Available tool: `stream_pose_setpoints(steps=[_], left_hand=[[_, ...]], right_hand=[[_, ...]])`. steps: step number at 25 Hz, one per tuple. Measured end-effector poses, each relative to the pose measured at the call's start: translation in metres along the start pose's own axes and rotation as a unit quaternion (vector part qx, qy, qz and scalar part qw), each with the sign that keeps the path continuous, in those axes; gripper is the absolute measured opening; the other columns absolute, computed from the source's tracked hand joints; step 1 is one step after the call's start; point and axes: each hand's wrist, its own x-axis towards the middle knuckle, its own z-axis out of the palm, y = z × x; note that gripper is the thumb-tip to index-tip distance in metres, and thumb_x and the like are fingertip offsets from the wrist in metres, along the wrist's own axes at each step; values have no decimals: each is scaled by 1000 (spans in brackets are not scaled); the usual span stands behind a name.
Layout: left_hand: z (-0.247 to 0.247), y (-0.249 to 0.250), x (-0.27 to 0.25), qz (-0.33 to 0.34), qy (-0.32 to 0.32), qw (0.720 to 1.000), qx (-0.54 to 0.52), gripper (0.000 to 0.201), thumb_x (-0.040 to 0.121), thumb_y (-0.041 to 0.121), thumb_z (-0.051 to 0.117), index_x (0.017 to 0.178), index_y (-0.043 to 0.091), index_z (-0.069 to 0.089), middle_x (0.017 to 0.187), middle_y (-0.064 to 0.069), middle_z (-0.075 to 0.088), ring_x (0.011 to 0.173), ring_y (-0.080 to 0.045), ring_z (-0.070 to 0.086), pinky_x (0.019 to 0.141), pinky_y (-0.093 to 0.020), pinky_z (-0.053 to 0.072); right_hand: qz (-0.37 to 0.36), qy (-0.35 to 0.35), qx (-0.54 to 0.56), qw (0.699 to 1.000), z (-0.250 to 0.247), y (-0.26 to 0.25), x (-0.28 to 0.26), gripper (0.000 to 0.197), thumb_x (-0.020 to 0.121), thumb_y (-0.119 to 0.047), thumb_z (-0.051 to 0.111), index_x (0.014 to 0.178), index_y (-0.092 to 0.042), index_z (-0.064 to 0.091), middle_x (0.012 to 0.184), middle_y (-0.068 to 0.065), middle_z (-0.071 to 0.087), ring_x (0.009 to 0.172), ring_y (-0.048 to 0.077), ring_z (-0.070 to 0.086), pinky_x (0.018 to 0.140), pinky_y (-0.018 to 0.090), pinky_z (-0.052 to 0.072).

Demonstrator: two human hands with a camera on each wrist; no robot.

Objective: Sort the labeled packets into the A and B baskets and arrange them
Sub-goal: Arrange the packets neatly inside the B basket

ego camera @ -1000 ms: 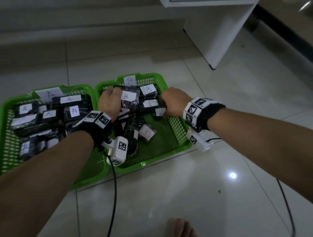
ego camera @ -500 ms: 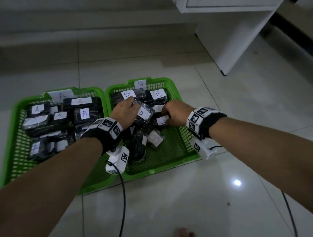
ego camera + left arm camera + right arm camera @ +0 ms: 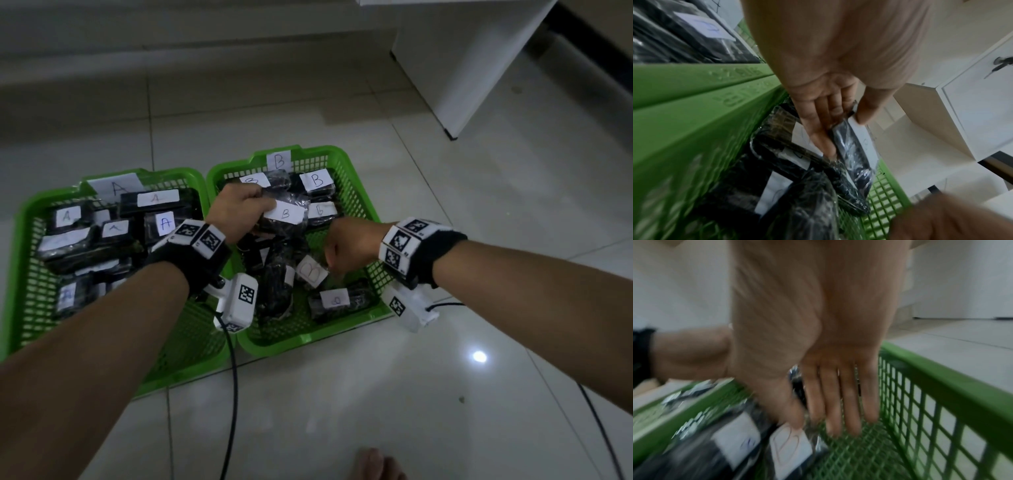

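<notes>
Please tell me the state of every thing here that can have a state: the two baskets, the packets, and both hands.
A basket: on the floor, holds stacked A packets.
B basket: on the floor beside it, holds B packets, loosely piled.
Held B packet: tilted, in the grip of the left hand.
Right hand: over the B basket, thumb on a packet label; the grip is too blurred to tell.

Head: high above, looking down on both baskets (image 3: 310,337) on the floor.
Wrists: close, along each palm; all three share the right basket.
</notes>
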Motion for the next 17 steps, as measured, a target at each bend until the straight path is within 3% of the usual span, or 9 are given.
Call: stream_pose_setpoints(steps=[2,3,5,7,9,11,12,14,17], left_hand=[[-1,2,-3,-20,-28,999,11,27,84,19,73,73,-2,61,86,-25,69,79,-37,73,76,-54,60],[1,4,-4,-23,-40,999,18,28,83,23,74,75,-2,63,90,-23,72,81,-36,74,77,-52,61],[9,10,-8,-31,-67,997,-10,25,88,20,73,79,-1,63,96,-22,73,79,-29,75,71,-41,63],[20,16,-15,-41,-91,994,-39,18,93,12,67,82,-1,60,97,-23,72,74,-22,74,64,-29,62],[26,20,-18,-34,-112,992,-38,19,94,14,66,85,-2,62,93,-22,71,73,-19,74,65,-28,61],[25,17,-18,8,-117,992,48,23,93,24,67,88,2,68,89,-12,75,76,-17,74,68,-31,62],[23,15,-16,55,-112,982,141,20,92,29,68,90,9,72,86,-4,75,77,-14,73,69,-27,59],[22,12,-18,140,-115,938,297,16,87,32,72,95,19,74,90,7,71,83,-8,66,71,-19,50],[32,8,-21,171,-179,882,402,21,86,28,71,106,21,72,104,5,66,98,-14,61,76,-22,41]], right_hand=[[11,163,76,984,-10,9,-2,30,75,-35,84,90,-15,68,90,-2,69,86,20,69,63,27,52],[-14,244,74,967,-14,12,-1,40,73,-43,83,97,-19,62,96,-5,64,88,17,64,65,26,48],[-88,294,20,952,-17,14,2,63,69,-54,82,118,-23,56,114,-5,59,100,14,55,78,28,47],[-117,264,-31,957,-17,7,2,72,71,-55,81,130,-22,55,120,-4,61,109,16,54,86,29,44],[-121,258,-66,956,-15,7,-2,65,72,-55,77,124,-22,57,114,-4,63,105,17,57,83,29,47],[-111,230,-92,962,-15,13,-7,56,69,-55,75,113,-24,58,102,-6,62,93,15,58,74,28,50],[-89,194,-113,970,-17,17,-10,51,69,-54,76,107,-25,59,95,-7,60,86,14,60,68,27,50],[-46,125,-175,975,-16,21,-14,48,66,-54,80,100,-25,64,85,-8,61,75,15,62,61,26,50],[-27,92,-245,965,-11,15,-11,55,62,-51,87,102,-19,67,90,-1,65,77,21,62,67,30,53]])
